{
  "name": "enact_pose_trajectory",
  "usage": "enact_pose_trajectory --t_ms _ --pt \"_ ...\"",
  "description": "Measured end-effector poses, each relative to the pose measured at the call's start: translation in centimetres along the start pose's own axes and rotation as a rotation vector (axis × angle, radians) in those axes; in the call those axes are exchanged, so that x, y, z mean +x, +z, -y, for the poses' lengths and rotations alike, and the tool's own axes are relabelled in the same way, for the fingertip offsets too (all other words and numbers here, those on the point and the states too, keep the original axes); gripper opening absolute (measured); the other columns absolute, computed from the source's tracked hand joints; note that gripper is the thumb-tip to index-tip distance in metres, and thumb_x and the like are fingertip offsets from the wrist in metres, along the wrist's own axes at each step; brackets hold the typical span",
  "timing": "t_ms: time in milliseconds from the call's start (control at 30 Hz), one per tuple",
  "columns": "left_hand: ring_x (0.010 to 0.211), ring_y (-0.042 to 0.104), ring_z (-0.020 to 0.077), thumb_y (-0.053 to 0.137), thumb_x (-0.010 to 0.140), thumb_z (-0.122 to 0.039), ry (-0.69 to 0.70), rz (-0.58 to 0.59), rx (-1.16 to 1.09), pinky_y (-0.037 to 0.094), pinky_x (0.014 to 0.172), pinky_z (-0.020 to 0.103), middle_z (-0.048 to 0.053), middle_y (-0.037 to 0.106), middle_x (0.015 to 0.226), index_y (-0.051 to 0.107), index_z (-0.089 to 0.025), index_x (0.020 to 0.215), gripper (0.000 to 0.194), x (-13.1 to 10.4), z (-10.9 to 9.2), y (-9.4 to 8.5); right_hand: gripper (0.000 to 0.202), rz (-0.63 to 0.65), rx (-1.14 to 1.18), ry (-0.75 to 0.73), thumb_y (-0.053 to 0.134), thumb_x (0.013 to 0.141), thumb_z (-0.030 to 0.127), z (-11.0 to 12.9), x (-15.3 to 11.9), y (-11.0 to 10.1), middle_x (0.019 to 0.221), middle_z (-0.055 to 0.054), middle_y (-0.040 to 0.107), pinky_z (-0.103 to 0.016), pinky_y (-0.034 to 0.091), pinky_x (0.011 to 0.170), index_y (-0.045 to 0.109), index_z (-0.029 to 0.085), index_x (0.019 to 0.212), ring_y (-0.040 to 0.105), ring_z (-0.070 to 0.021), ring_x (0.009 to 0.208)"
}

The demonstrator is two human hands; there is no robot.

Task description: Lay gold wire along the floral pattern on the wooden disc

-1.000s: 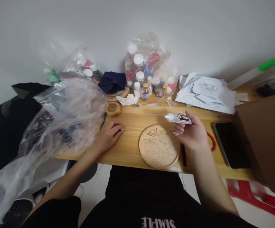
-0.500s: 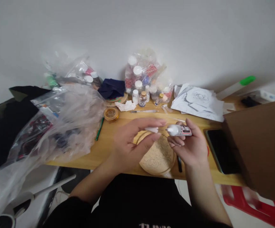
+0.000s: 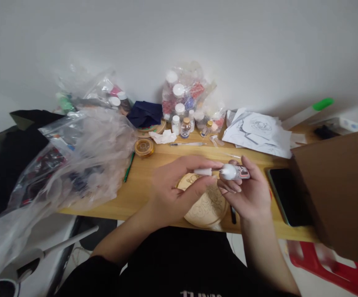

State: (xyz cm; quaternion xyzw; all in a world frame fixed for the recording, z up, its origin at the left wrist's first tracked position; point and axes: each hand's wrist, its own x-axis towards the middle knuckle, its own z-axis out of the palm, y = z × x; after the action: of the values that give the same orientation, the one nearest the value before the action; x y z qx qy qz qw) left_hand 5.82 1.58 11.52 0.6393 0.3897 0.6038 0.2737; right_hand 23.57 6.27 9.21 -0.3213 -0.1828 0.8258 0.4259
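Observation:
Between the thumb and fingers of my left hand (image 3: 179,189) is a small white cap (image 3: 202,171), its end facing right. My right hand (image 3: 249,189) holds a small white bottle (image 3: 234,172) with a dark and red label, its nozzle pointing left at the cap. Cap and nozzle are close together, a narrow gap between them. Below both hands lies a round hoop with cream fabric (image 3: 208,208) that bears a line drawing; my left hand hides part of it. A black pen-like item (image 3: 233,214) lies at the hoop's right.
Plastic bags (image 3: 95,156) cover the table's left. Small bottles (image 3: 185,128), a white pen (image 3: 188,144) and a yellow thread spool (image 3: 144,147) lie beyond my hands. Drawn papers (image 3: 256,128), a phone (image 3: 285,197) and a cardboard box (image 3: 339,189) are on the right.
My left hand has moved slightly right with the cap, closer to the nozzle. The bottle has shifted slightly down and right in my right hand.

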Motion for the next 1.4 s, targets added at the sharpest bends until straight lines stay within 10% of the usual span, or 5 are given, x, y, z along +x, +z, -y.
enact_pose_trajectory --t_ms 1067,1400 --pt "0.098 0.073 0.0148 0.066 0.093 -0.014 0.035 0.008 0.198 0.061 0.088 0.029 -0.001 0.077 0.106 0.068 -0.028 0.115 0.026 0.0 -0.4 -0.6 0.022 0.014 -0.077 -0.04 0.068 0.084 0.037 0.2 0.1 0.0 0.046 0.007 0.039 -0.02 0.039 0.044 0.066 0.019 0.07 0.038 -0.0062 0.039" --pt "0.095 0.073 0.0122 0.063 0.094 -0.012 0.163 0.176 0.452 0.059 0.089 0.024 0.001 0.077 0.103 0.068 -0.02 0.111 0.019 0.7 1.2 -2.4 0.023 -0.088 -0.215 -0.269 0.073 0.079 0.036 1.2 0.3 -0.3 0.046 0.003 0.049 -0.018 0.039 0.041 0.07 0.017 0.066 0.046 -0.0061 0.042"
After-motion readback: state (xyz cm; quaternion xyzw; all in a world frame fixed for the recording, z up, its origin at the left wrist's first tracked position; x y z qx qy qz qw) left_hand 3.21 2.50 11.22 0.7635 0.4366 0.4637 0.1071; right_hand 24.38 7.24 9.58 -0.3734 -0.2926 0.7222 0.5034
